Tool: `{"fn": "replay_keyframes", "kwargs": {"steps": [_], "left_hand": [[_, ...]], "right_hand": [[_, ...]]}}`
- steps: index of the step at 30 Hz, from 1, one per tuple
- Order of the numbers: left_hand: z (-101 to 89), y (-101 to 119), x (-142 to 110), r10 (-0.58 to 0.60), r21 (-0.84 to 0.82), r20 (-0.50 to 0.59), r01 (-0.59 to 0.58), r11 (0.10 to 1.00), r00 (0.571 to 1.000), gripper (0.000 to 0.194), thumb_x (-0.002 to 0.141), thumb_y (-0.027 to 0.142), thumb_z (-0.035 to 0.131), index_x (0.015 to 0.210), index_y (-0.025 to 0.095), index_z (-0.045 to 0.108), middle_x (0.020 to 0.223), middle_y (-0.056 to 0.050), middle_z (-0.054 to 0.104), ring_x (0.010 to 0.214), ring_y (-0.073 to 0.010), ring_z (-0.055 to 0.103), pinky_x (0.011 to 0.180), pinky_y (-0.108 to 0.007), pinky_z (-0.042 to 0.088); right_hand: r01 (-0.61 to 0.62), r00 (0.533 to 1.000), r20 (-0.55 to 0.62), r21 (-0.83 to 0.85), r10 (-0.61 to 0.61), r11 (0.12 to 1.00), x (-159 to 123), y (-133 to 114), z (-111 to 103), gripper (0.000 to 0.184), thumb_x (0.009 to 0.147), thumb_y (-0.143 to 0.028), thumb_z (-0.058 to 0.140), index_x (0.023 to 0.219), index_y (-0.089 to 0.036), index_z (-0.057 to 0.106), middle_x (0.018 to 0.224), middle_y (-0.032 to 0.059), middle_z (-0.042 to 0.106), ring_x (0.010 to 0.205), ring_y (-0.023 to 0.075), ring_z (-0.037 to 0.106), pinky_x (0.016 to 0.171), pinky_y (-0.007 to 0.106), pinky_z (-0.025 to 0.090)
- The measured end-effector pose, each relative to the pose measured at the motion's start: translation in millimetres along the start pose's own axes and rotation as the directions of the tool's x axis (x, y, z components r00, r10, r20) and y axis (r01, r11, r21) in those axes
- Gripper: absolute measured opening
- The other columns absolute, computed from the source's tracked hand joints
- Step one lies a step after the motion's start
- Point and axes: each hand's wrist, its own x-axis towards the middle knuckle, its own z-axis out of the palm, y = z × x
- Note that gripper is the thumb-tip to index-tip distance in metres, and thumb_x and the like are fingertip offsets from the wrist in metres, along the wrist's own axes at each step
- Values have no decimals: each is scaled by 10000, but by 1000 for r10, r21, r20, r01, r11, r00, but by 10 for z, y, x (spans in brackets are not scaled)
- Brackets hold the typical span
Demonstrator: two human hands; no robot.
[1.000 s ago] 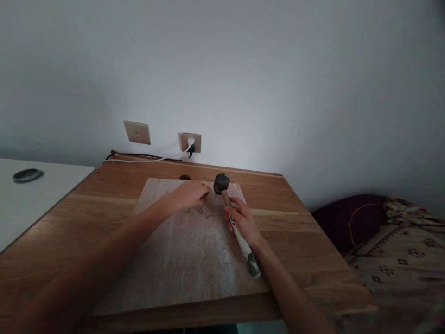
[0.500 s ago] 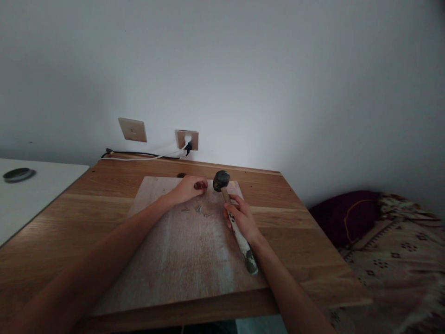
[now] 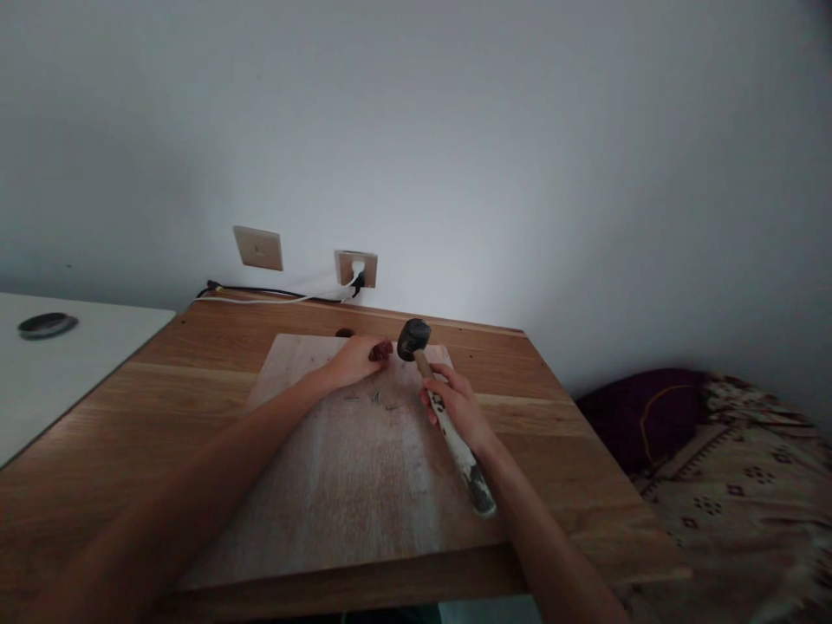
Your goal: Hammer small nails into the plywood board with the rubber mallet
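A mallet [image 3: 455, 442] with a black head, bare wood below it and flaking white paint on the grip lies slantwise in my right hand [image 3: 458, 400], whose fingers wrap its upper handle. Left of the black head, my left hand [image 3: 356, 360] rests low over the far part of a pale wooden board [image 3: 338, 485], fingers curled together. Something dark reddish shows at those fingertips; I cannot tell whether it is a held thing or shaded fingers. Several small thin metal pieces, like nails [image 3: 376, 398], lie loose on the board just nearer than my left hand.
Under the board is a wooden table [image 3: 552, 451] against a white wall. Cables [image 3: 273, 299] run along its back edge to a wall socket [image 3: 365, 269]. A white surface [image 3: 78, 373] with a dark round object [image 3: 48, 325] is at left; patterned bedding [image 3: 734, 511] lies right.
The view has shifted slightly. My left hand has turned a little, and more of the dark reddish area at its fingertips shows. The mallet stays in my right hand at much the same slant.
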Motion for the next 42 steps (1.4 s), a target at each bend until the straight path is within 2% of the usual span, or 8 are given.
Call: {"fn": "replay_keyframes", "kwargs": {"steps": [10,13,16,20,29,33,38,42], "left_hand": [[-11,-55,10,-44,-45,14,45,998,999,442,754,125,710,1189,155,640,936,-43,786,834,-201,742,759,-303,563],[-231,-2,2,-27,42,45,25,999,999,398,742,153,690,1139,156,662,985,-55,767,861,-201,718,745,-288,540],[-558,97,-67,0,249,109,-27,968,994,181,744,226,705,918,179,695,874,-37,723,790,-203,666,689,-280,481],[-818,222,-195,-103,356,257,5,935,961,100,711,259,751,779,214,693,700,10,666,612,-172,588,573,-264,387],[-615,269,-197,-58,258,392,-50,965,918,200,630,33,636,652,227,681,611,42,661,577,-158,588,618,-267,412],[-569,221,-163,5,248,278,-77,966,960,152,672,61,639,660,209,671,645,24,665,611,-158,593,638,-274,420],[-372,29,-100,32,-18,53,-31,999,998,105,798,189,644,880,183,709,837,-28,756,774,-181,694,749,-285,518],[-255,-92,-125,45,-21,26,-44,999,999,153,803,161,615,916,173,717,860,-34,763,777,-180,701,761,-293,542]], "right_hand": [[86,996,17,-70,-85,994,-54,161,202,385,778,-471,655,1066,-225,587,566,-72,579,374,139,483,357,263,360],[80,996,39,-68,-78,994,-35,216,178,358,794,-478,673,1042,-231,593,574,-63,588,372,136,484,363,262,353],[97,994,52,-49,-94,994,-28,238,161,351,820,-480,678,1065,-240,602,588,-60,593,380,132,485,369,259,353],[90,993,79,-63,-85,994,-43,239,175,345,827,-480,682,1065,-241,611,592,-57,586,388,135,488,371,263,360],[49,994,97,-51,-44,997,-58,246,209,382,798,-492,700,1058,-231,599,599,-55,594,381,131,473,362,264,350],[56,996,67,-35,-54,998,-46,252,192,375,796,-489,690,1055,-231,605,591,-53,593,382,140,479,364,266,338],[57,998,36,-27,-56,998,-48,231,166,358,793,-476,683,1058,-247,615,589,-52,591,390,148,482,363,273,339],[57,998,33,-38,-56,998,-53,224,158,357,789,-480,675,1053,-249,611,596,-48,591,389,151,482,360,275,336]]}}
